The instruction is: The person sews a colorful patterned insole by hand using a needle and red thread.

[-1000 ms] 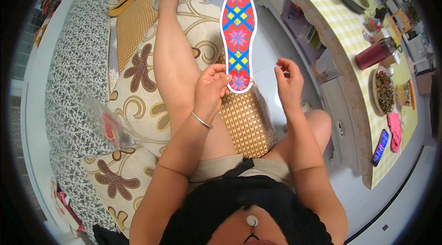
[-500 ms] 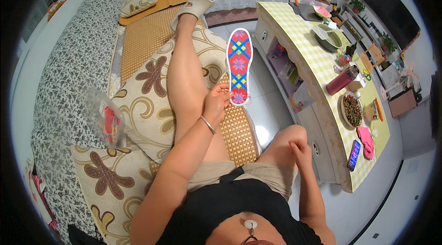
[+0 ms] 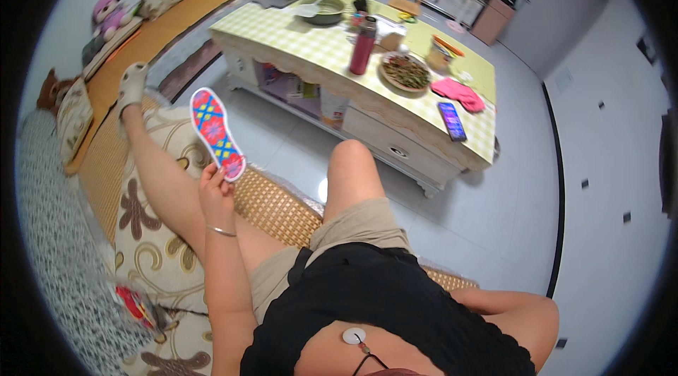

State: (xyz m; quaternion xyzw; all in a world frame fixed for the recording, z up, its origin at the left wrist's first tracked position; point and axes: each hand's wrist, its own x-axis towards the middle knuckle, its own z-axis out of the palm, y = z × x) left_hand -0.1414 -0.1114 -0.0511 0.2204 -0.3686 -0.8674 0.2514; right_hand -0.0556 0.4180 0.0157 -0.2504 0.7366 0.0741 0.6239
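Observation:
My left hand (image 3: 217, 191) pinches the heel end of an embroidered insole (image 3: 215, 132), which has a white rim and a red, blue and yellow flower and lattice pattern. The insole is held up over my outstretched left leg, its toe end pointing away and slightly left. A silver bangle (image 3: 221, 231) circles my left wrist. My right arm (image 3: 515, 312) bends at the lower right, with its forearm running behind my torso, so the right hand is hidden.
Right of the legs stands a table (image 3: 268, 33) with a checked cloth. On it are a flask (image 3: 363, 45), a plate of dark green and red food (image 3: 405, 72), a pink cloth (image 3: 459, 96) and a phone (image 3: 452, 122). A plastic-wrapped red packet (image 3: 136, 307) lies at left on the sofa.
My view has swung to the right, bringing more of the table and floor in. The left hand still grips the insole. My right hand has left the right knee and gone behind my body.

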